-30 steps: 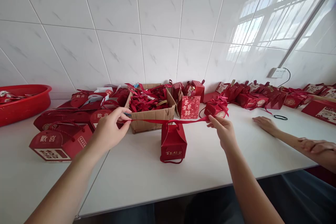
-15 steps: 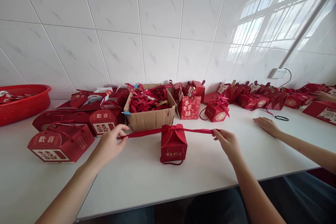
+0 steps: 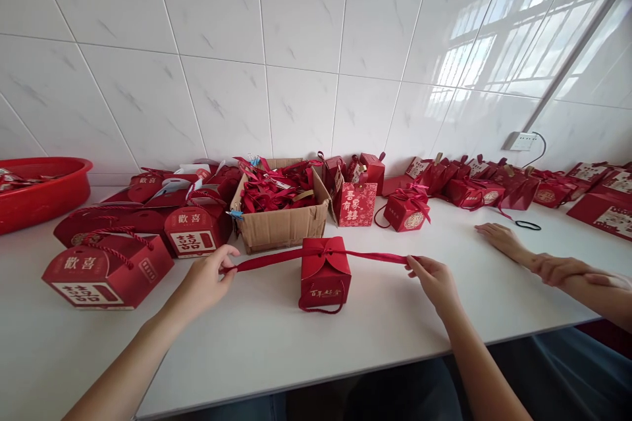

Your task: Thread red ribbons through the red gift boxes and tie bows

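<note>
A small red gift box [image 3: 326, 273] with gold lettering stands upright on the white table in front of me, a cord handle hanging down its front. Across its top runs a red ribbon [image 3: 271, 258], knotted at the middle where the flaps meet. My left hand [image 3: 212, 276] pinches the ribbon's left end, and my right hand [image 3: 434, 283] pinches its right end. Both ends are stretched out sideways, nearly level, well apart from the box. Neither hand touches the box itself.
Behind the box sits a cardboard carton [image 3: 281, 227] full of red ribbons. Larger red boxes [image 3: 108, 273] with rope handles are at left, beside a red basin [image 3: 44, 194]. A ribbon-tied box [image 3: 407, 210] stands back right. Another person's hands [image 3: 557, 270] rest at right.
The ribbon ends have dropped slightly and my right hand has shifted a little outward. At the right, the other person's second hand has come onto their forearm.
</note>
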Demonstrator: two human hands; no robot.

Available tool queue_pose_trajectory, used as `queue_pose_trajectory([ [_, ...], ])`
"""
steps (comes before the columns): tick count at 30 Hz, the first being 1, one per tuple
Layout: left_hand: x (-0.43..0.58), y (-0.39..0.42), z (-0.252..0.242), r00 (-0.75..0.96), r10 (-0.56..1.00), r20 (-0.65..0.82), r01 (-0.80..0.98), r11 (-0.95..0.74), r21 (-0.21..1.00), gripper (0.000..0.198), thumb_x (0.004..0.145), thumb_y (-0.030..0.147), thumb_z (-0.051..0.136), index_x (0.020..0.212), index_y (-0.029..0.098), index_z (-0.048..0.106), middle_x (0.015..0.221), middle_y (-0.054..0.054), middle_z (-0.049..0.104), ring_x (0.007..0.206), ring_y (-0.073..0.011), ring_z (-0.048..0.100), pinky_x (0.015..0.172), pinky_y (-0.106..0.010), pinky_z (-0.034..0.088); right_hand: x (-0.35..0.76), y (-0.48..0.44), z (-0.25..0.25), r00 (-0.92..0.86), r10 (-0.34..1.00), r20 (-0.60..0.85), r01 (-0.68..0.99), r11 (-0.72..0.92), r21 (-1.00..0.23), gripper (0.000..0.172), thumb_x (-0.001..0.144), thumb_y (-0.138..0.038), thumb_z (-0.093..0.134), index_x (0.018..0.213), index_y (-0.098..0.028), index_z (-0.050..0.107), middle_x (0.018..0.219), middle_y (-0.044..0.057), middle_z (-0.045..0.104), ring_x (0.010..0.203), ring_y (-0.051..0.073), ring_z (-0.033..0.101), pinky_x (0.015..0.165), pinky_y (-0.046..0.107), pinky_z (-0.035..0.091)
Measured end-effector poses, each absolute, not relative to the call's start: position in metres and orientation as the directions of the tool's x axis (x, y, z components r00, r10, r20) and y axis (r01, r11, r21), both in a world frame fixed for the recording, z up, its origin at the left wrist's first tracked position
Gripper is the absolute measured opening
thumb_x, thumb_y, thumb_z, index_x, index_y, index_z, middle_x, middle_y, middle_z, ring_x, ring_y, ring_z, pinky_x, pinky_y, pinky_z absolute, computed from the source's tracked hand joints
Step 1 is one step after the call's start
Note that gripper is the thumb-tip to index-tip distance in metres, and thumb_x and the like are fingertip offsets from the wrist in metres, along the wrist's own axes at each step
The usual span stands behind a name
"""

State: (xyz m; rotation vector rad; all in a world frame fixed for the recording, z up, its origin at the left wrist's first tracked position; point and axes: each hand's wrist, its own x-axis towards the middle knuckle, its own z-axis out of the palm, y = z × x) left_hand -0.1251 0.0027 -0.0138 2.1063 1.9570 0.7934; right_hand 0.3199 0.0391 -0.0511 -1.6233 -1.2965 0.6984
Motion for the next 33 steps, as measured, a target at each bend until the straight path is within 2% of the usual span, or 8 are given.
queue_pose_trajectory([
  [12,-0.126,-0.01,-0.012,-0.076,0.966,0.248,0.894,-0.045,0.447,0.012,0.075,0.025,0.044,0.087,0.025,0.045,0.066,0.005,0.063,0.062,-0.0185,0.058,0.061,-0.027,0.043,0.336,0.024,-0.059,0.351,0.922,0.165,0.437,-0.005,-0.899,0.043,0.074,-0.056,0.055,0.072,-0.015,0.068,0.061,0.006,0.064,0.063,0.021,0.058,0.053,0.028,0.04],
  [17,-0.132,-0.013,-0.015,-0.074,0.972,0.224,0.883,-0.04,0.468,0.013,0.075,0.026,0.046,0.088,0.026,0.047,0.064,0.004,0.062,0.064,-0.0201,0.06,0.063,-0.029,0.046,0.335,0.023,-0.058,0.333,0.931,0.151,0.48,-0.03,-0.877,0.043,0.076,-0.056,0.052,0.074,-0.016,0.066,0.063,0.007,0.063,0.066,0.023,0.061,0.058,0.031,0.043],
  [20,-0.133,-0.021,-0.015,-0.01,0.984,0.179,0.889,-0.073,0.452,0.025,0.072,0.029,0.054,0.097,0.025,0.053,0.088,-0.003,0.069,0.087,-0.0254,0.065,0.077,-0.035,0.05,0.33,0.025,-0.056,0.291,0.932,0.215,0.587,0.004,-0.81,0.04,0.076,-0.051,0.054,0.092,-0.016,0.066,0.087,0.011,0.067,0.082,0.027,0.063,0.069,0.037,0.048],
  [22,-0.125,-0.028,-0.008,0.064,0.983,0.174,0.903,-0.131,0.41,0.036,0.071,0.033,0.058,0.106,0.025,0.056,0.113,-0.008,0.065,0.106,-0.0302,0.06,0.087,-0.039,0.047,0.32,0.026,-0.049,0.276,0.9,0.338,0.641,0.089,-0.762,0.042,0.076,-0.048,0.055,0.105,-0.017,0.062,0.107,0.013,0.063,0.094,0.028,0.062,0.077,0.04,0.048],
  [24,-0.106,-0.031,0.005,0.125,0.974,0.191,0.894,-0.194,0.403,0.039,0.075,0.037,0.058,0.112,0.026,0.057,0.122,-0.008,0.061,0.112,-0.0311,0.057,0.09,-0.039,0.045,0.301,0.026,-0.037,0.201,0.886,0.419,0.633,0.209,-0.746,0.041,0.08,-0.047,0.054,0.107,-0.018,0.061,0.114,0.013,0.06,0.1,0.027,0.06,0.082,0.041,0.048],
  [29,-0.036,-0.006,0.03,0.083,0.96,0.267,0.712,-0.245,0.658,0.031,0.083,0.049,0.05,0.098,0.023,0.056,0.109,-0.006,0.061,0.105,-0.0253,0.057,0.092,-0.035,0.043,0.239,0.031,-0.006,-0.17,0.919,0.355,0.483,0.392,-0.783,0.036,0.086,-0.051,0.05,0.1,-0.021,0.065,0.111,0.009,0.064,0.101,0.023,0.059,0.081,0.034,0.046],
  [31,-0.016,0.01,0.029,0.02,0.98,0.199,0.581,-0.173,0.796,0.033,0.082,0.054,0.051,0.088,0.021,0.053,0.097,-0.005,0.061,0.095,-0.0235,0.058,0.085,-0.033,0.044,0.221,0.037,0.0,-0.221,0.941,0.254,0.474,0.332,-0.816,0.038,0.084,-0.055,0.05,0.083,-0.02,0.065,0.091,0.007,0.067,0.085,0.021,0.059,0.067,0.03,0.044],
  [33,-0.004,0.021,0.022,0.009,0.991,0.136,0.528,-0.12,0.841,0.037,0.078,0.057,0.054,0.08,0.02,0.048,0.083,-0.002,0.059,0.08,-0.0209,0.058,0.072,-0.031,0.045,0.212,0.043,0.003,-0.275,0.952,0.133,0.467,0.253,-0.847,0.046,0.081,-0.059,0.05,0.061,-0.019,0.057,0.064,0.003,0.06,0.061,0.016,0.052,0.054,0.027,0.036],
])
